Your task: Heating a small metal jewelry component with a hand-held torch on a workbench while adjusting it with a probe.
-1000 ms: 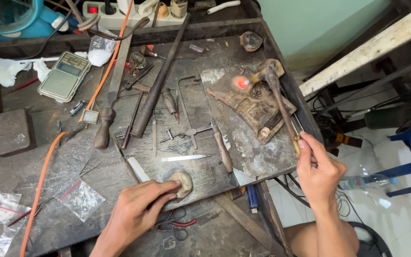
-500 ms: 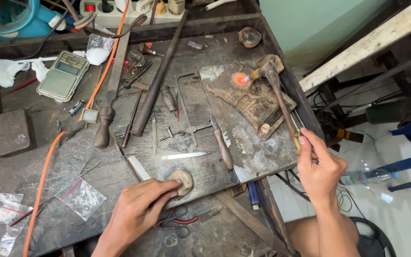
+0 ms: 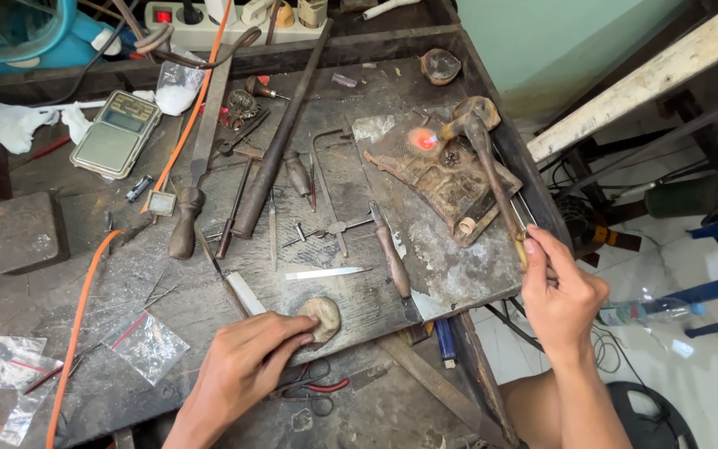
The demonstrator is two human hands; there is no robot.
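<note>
While my right hand [image 3: 560, 293] pinches the tail of the torch [image 3: 492, 179] between thumb and fingertips, its nozzle plays on a glowing orange spot [image 3: 424, 140] on the charred soldering block [image 3: 446, 175] at the bench's far right. My left hand [image 3: 247, 366] rests flat, fingers loosely extended onto a tan lump [image 3: 321, 317] at the near edge. I judge this the heating step; next calls for steady aim, with the wooden-handled file [image 3: 392, 258] and metal strip [image 3: 326, 273] lying between.
</note>
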